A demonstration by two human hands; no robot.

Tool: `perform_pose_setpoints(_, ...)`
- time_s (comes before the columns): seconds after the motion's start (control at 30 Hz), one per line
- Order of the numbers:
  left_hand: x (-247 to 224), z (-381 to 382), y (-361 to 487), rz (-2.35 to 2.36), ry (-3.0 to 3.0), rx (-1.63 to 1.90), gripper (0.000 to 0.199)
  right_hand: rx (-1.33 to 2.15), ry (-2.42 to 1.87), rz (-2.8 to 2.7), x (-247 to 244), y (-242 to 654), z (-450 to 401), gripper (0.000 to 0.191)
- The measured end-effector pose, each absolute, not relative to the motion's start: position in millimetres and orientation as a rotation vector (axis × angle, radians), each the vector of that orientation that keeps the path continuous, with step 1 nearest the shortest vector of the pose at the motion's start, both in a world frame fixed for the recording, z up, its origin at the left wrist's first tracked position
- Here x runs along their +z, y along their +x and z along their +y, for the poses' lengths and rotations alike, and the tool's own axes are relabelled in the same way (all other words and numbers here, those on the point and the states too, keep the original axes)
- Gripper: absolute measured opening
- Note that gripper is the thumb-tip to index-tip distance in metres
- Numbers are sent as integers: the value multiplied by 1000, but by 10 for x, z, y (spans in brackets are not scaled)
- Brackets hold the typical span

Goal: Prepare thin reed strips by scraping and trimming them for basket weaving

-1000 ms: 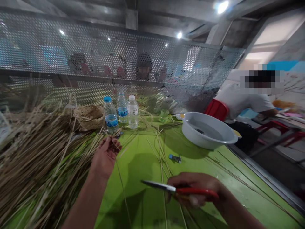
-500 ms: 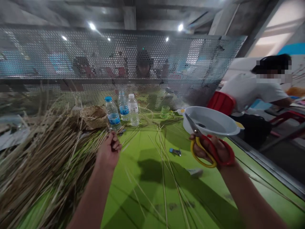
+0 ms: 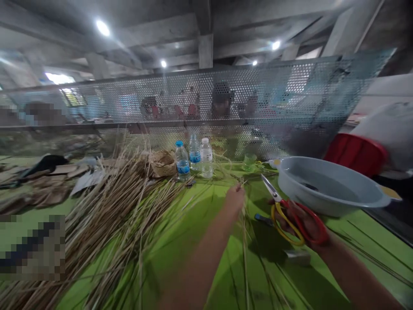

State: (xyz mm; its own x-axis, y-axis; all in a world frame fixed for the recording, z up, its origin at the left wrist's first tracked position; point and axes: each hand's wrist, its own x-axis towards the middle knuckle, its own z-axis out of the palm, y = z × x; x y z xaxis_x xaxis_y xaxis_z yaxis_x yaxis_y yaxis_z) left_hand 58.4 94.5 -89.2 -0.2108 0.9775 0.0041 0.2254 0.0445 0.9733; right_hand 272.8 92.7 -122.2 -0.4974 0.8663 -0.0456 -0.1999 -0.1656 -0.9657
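My left hand (image 3: 235,199) is closed at the upper ends of several long pale straw strips (image 3: 245,254) that run down the green table towards me. My right hand (image 3: 298,221) is wrapped round the scissors (image 3: 288,215), with one yellow and one red handle; their closed-looking blades point up and to the left. Below the scissors lie a small blue-ended clip (image 3: 263,218) and a pale, blurred object (image 3: 297,257). A big heap of dry straw (image 3: 119,215) covers the table to the left of my arm.
Behind the straw stand a woven basket (image 3: 162,163) and three plastic bottles (image 3: 183,165). A green cup (image 3: 249,162) is near the perforated metal screen (image 3: 180,103). A grey basin (image 3: 332,183) sits at the right, with a red tub (image 3: 355,153) beyond it.
My left hand has moved right, from beside the straw heap to the strips in the middle, and has closed on them. The view has turned left. My right hand still holds the scissors.
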Motion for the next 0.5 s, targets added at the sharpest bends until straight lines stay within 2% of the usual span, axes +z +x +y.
perform_pose_setpoints(0.13, -827, 796, 372, 1697, 1562, 1063, 45, 1773, -814, -1282, -1246, 2737, 975, 48)
perform_pose_setpoints(0.33, -629, 277, -509, 2007, 1785, 815, 50, 1717, -827, -1287, -1197, 2690, 950, 48)
perform_pose_setpoints(0.43, -633, 77, -919, 2283, 1867, 286, 44, 1640, -884, -1307, -1221, 2676, 948, 51)
perform_pose_setpoints(0.5, -670, -24, -1097, 2317, 1857, 96, 37, 1577, -924, -1321, -1239, 2665, 946, 52)
